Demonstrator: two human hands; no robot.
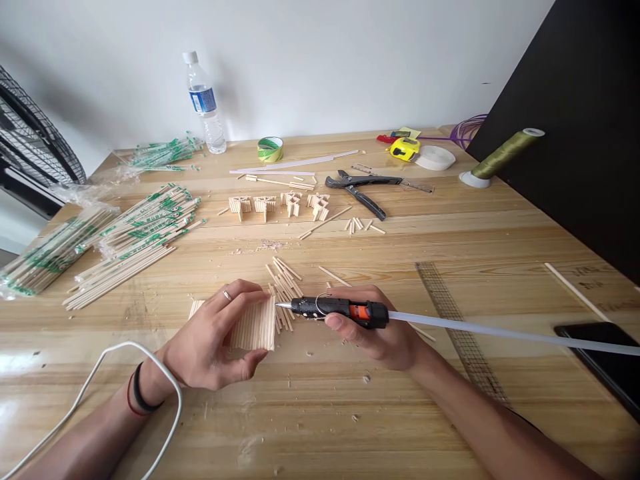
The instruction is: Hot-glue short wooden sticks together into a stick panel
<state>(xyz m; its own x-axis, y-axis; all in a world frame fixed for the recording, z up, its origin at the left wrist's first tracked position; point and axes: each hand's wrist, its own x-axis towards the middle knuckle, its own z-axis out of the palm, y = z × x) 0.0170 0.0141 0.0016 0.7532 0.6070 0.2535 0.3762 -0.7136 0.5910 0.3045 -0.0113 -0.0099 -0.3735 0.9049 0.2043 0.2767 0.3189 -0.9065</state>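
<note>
My left hand (220, 333) grips a small panel of wooden sticks (255, 323) laid side by side, fingers along its top edge and thumb at its lower edge. In my right hand (375, 327) is a black hot glue gun (345, 310) with a long translucent glue stick (480, 331) coming out of its rear. The gun's metal nozzle points left, at the panel's right edge; whether it touches I cannot tell. Behind the panel lies a loose heap of cut sticks (286, 283). Part of another stick piece (196, 307) shows behind my left hand.
Several small stick assemblies (265, 205) stand farther back, near black cutters (360, 190). Bagged chopsticks (145, 223) lie at left, by a water bottle (204, 107). A ruler (455, 327), phone (600, 360) and thread spool (505, 157) are at right. A white cable (175, 387) loops over my left forearm.
</note>
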